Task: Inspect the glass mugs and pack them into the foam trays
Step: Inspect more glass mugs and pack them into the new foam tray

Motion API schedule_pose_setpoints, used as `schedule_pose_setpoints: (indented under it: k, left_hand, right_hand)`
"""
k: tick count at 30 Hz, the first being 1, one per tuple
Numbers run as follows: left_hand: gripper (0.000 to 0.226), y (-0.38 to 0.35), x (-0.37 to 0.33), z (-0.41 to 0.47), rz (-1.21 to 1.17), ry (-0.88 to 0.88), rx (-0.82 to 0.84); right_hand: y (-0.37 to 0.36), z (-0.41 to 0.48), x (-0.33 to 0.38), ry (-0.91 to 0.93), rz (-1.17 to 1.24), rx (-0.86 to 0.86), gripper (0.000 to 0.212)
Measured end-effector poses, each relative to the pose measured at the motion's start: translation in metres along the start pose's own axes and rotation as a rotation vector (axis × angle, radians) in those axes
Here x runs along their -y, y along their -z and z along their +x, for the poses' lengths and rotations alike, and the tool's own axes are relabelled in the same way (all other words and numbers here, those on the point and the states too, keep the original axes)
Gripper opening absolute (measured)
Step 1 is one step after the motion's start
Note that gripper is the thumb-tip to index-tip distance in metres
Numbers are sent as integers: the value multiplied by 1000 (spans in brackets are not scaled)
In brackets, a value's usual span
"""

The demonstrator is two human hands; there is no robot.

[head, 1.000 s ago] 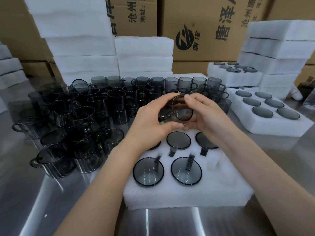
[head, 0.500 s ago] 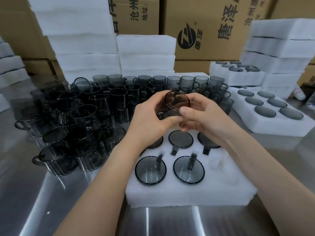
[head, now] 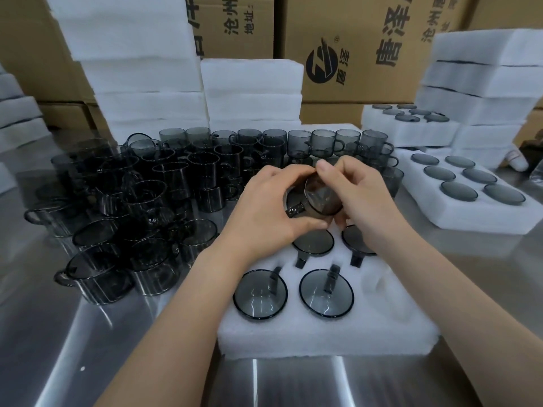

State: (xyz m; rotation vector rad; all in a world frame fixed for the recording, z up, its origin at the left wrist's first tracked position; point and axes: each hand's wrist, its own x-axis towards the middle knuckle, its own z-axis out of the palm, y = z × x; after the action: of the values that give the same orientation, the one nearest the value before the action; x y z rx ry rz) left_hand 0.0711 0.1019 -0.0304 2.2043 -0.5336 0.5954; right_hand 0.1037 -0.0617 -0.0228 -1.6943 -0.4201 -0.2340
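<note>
A: Both hands over the foam tray (head: 323,339); left hand (head: 261,210) and right hand (head: 364,198) grip one mug (head: 321,198) between them, tilted, held above the back row
B: Inspection step, I'd say; four packed mugs (head: 260,293) show in the tray, front right pocket (head: 371,282) looks free; next move calls for lowering it in, handle lined to the notch

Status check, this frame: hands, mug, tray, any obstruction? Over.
Left hand and right hand both grip one grey glass mug above the foam tray. Four packed mugs visible, base-up; near-right pocket empty. Nothing over that pocket.
</note>
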Motion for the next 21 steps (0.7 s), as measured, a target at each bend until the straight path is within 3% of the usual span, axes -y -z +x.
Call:
schedule_pose_setpoints:
  k: [6, 8, 11, 13, 17, 21]
  left_hand:
    - [63, 0, 2, 0, -275, 13, -156]
    - [61, -1, 3, 0, -422, 6, -178]
    - [56, 0, 3, 0, -601, 7, -127]
    - [53, 1, 3, 1, -575, 26, -42]
    - [56, 2, 5, 1, -483, 83, -46]
    - [71, 0, 2, 0, -394, 100, -68]
  right_hand:
    - [6, 4, 2, -154, 433, 117, 33]
    - [8, 8, 0, -152, 472, 186, 33]
    - [7, 8, -3, -139, 460, 440, 42]
    - [6, 7, -4, -105, 499, 538, 48]
    - [8, 5, -4, -48, 492, 401, 57]
    - [6, 1, -1, 80, 239, 262, 43]
